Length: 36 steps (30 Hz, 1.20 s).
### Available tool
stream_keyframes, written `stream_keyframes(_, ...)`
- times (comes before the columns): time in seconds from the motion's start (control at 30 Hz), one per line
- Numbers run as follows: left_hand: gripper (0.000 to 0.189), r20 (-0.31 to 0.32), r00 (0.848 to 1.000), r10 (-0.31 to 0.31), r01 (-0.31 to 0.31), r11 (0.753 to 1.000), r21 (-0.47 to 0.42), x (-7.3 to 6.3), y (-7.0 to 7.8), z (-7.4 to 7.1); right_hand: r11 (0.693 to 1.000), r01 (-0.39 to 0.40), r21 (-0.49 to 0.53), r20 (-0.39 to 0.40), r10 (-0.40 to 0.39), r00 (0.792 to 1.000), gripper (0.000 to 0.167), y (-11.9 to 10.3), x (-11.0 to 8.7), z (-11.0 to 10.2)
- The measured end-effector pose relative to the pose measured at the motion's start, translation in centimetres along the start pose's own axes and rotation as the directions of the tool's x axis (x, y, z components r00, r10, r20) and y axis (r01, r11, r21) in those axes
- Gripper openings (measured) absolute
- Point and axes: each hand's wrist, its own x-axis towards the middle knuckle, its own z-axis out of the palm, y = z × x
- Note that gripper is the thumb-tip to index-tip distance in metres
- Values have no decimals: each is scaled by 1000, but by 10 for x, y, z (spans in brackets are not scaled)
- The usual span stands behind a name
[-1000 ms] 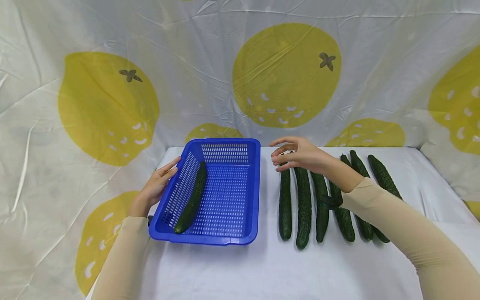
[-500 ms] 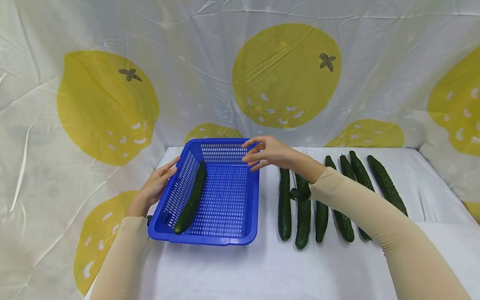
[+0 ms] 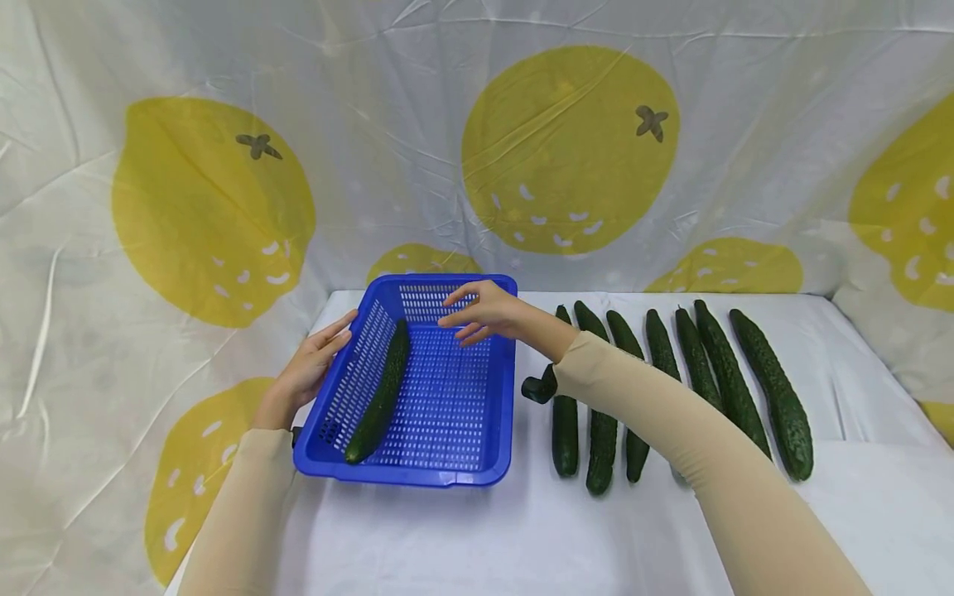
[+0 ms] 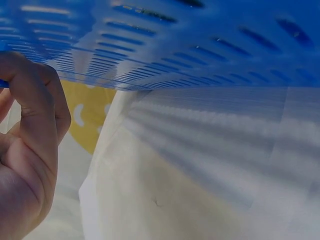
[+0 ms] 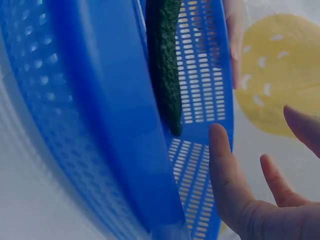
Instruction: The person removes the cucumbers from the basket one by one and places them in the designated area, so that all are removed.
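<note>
A blue slotted plastic basket (image 3: 417, 476) stands on the left of the table, tilted a little in the head view. One dark green cucumber (image 3: 382, 397) lies along its left wall inside. My left hand (image 3: 309, 368) holds the left rim; in the left wrist view its fingers (image 4: 42, 95) curl at the blue edge. Above the basket's right half hovers my right hand (image 3: 483, 314), fingers spread and loosely bent, holding nothing. The right wrist view shows its fingertips near the basket's far corner, with the cucumber (image 5: 165, 65) beyond the near wall.
Several more cucumbers lie in a row right of the basket, among them the leftmost cucumber (image 3: 565, 439) and the rightmost cucumber (image 3: 775, 389). My right sleeve (image 3: 671, 414) crosses over them. Behind the white table (image 3: 462, 538) hangs a lemon-print cloth (image 3: 715, 124).
My right hand has moved left, from above the leftmost cucumbers on the table to over the basket. The left hand and basket have stayed almost still.
</note>
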Motion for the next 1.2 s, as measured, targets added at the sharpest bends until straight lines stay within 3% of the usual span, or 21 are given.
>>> stream_keyframes(0.5, 55, -8, 1000, 2, -3, 1000, -7, 1, 2, 0, 997, -72, -18, -2, 72, 997, 59, 0, 33, 38)
stream_keyframes(0.87, 55, -5, 1000, 4, -4, 1000, -1, 1, 0, 0, 992, -124, -37, 6, 124, 992, 55, 15, 49, 65)
stream_keyframes(1.2, 55, -17, 1000, -11, 12, 1000, 18, 0, 0, 1, 984, -179, -19, -63, 178, 982, 52, 29, 59, 89)
